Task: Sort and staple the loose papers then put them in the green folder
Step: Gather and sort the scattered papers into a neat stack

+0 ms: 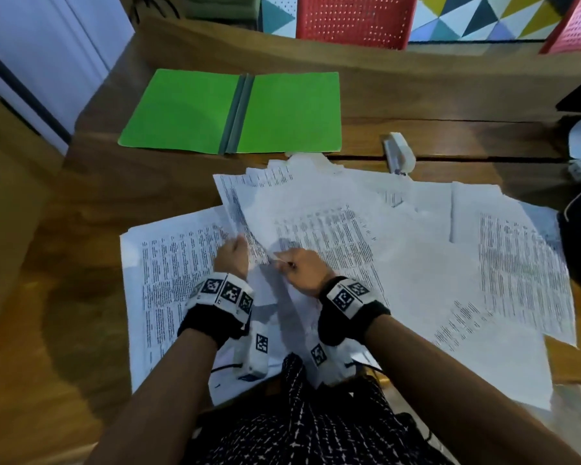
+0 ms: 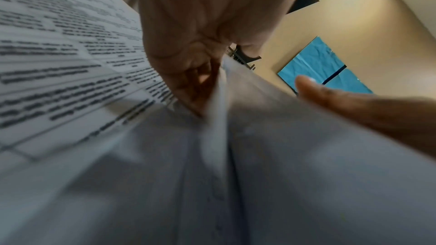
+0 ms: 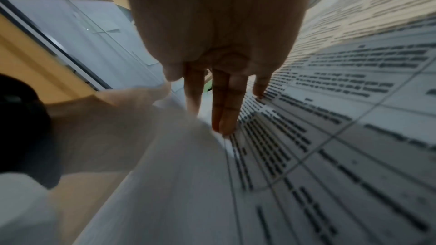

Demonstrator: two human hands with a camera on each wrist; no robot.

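On the wooden table [image 1: 416, 105], at ten o'clock from the hands, the flat green folder [image 1: 188, 112] lies open. Left hand [image 1: 232, 255] pinches a printed sheet [image 1: 239, 203]; right hand [image 1: 301, 268] pinches loose papers [image 1: 399, 250], thin and overlapping. At one o'clock sits a white stapler [image 1: 399, 152].

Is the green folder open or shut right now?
Open: the green folder lies spread flat on the desk, both covers showing beside its grey spine.
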